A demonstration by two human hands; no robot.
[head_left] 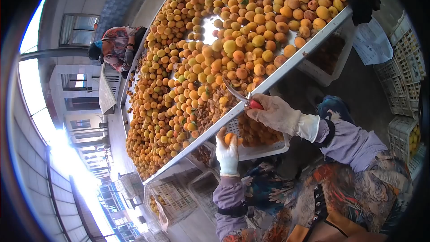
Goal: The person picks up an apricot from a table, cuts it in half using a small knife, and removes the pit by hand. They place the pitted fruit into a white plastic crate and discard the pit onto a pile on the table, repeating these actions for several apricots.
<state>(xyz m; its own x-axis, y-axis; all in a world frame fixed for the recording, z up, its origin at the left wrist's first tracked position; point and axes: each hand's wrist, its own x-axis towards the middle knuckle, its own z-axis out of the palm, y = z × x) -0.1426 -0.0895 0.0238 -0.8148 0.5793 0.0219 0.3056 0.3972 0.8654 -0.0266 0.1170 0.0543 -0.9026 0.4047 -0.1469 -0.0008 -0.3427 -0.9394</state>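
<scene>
My left hand (pixel 227 154), in a white glove, is closed around an orange apricot (pixel 230 138), just outside the table's metal rim. My right hand (pixel 275 115), gloved too, grips the red handle of a curved knife (pixel 236 92). The knife's hooked blade reaches over the rim above the heaped apricots (pixel 179 80). Browned, mushy fruit pieces (pixel 214 107) lie by the rim near the blade. Below my hands, a white plastic basket (pixel 268 153) holds dark orange fruit pieces, partly hidden by my hands and the table edge.
The table's raised metal rim (pixel 286 68) runs diagonally between me and the fruit. Across the table, a person (pixel 117 47) leans in. Plastic crates (pixel 401 67) stack at right; another crate (pixel 172 197) stands lower left. A white sheet (pixel 372 42) hangs near a white bin (pixel 324 74).
</scene>
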